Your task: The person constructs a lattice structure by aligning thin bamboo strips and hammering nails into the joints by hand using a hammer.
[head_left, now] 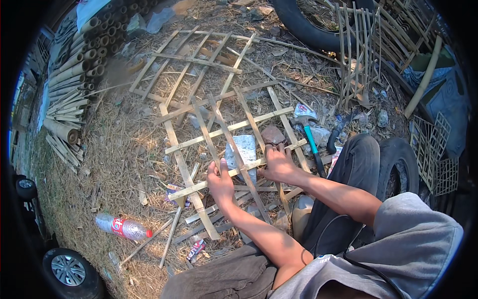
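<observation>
A lattice of split bamboo strips (186,144) lies across the ground in front of me, its strips crossing over and under. My left hand (220,183) closes on the near crosswise bamboo strip (191,189), where a lengthwise strip crosses it. Farther right along that same strip, my right hand (279,163) grips it with bent fingers, the fingertips partly hidden. Under the lattice between my hands sits a pale stone block (247,144), beside a reddish stone (273,135). A claw hammer (309,139) with a teal and black handle lies right of my right hand.
Bamboo poles (102,40) are stacked at the far left. A plastic bottle (122,226) with a red cap lies on the dry grass. Tyres (294,25) stand far right and beside my knee; a vehicle wheel (68,269) is lower left. Lattice pieces (443,144) lean at right.
</observation>
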`<state>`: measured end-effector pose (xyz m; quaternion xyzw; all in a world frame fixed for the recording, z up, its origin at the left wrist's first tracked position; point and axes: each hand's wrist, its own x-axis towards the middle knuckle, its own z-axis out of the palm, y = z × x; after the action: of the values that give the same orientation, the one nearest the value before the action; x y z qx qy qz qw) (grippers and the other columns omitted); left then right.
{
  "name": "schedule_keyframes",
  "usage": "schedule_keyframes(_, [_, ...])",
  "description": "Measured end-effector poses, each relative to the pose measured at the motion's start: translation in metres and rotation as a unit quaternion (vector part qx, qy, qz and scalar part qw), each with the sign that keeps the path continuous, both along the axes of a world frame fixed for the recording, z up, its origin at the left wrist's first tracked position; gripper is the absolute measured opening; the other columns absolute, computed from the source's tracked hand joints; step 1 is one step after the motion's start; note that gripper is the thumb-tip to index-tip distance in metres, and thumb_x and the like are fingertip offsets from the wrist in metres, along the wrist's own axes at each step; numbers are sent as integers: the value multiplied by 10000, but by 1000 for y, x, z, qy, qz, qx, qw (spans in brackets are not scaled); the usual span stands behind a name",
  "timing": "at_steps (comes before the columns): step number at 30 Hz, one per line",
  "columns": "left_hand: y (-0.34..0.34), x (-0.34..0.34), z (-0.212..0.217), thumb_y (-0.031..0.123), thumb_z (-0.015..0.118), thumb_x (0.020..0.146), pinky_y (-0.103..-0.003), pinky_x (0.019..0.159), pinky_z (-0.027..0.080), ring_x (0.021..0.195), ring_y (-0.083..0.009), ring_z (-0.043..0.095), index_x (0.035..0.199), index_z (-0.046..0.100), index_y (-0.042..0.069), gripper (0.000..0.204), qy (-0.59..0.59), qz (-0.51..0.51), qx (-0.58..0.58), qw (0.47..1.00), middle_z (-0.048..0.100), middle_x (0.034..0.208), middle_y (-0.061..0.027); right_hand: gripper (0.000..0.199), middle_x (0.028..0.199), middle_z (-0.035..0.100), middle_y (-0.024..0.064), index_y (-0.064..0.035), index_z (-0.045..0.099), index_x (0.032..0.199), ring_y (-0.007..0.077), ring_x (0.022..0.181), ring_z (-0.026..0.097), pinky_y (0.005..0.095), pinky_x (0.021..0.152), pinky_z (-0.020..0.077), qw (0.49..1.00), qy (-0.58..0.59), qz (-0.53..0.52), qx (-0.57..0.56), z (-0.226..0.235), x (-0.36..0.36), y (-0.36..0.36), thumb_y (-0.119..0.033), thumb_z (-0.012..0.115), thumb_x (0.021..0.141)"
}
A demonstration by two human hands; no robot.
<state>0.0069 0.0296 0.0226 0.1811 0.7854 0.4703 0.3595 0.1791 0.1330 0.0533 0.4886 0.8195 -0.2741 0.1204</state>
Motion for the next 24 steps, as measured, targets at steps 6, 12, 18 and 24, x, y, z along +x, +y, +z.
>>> schedule_keyframes(6, [3,0,-4,460,615,994,-450,863,482,924,-321,648,1262,623,-3,535,73,7,-16,997,685,1019,-210,765,1285,567,291,134,457,1285,488,1315,427,598,1152,277,997,-43,13,-59,6,-3,7,-425,743,847])
schedule_keyframes(12, [2,-1,0,446,626,990,-446,833,480,874,-312,635,1211,646,-27,523,44,6,-3,999,691,964,-194,736,1265,585,288,138,506,1246,483,1320,428,586,1141,290,997,-45,10,-67,19,-5,4,-428,750,844])
schedule_keyframes(18, [0,2,-3,433,626,991,-441,834,481,877,-305,632,1203,643,-50,528,42,16,14,999,691,970,-199,760,1217,599,323,158,488,1235,502,1307,434,602,1126,300,997,-41,7,-57,20,-4,5,-426,761,832])
schedule_keyframes(24, [-4,0,-17,436,623,991,-447,853,488,918,-322,645,1237,636,-50,545,63,34,-19,997,679,1031,-226,744,1114,644,332,149,489,1184,512,1289,446,626,1110,296,999,-13,5,-45,12,-2,7,-421,781,806])
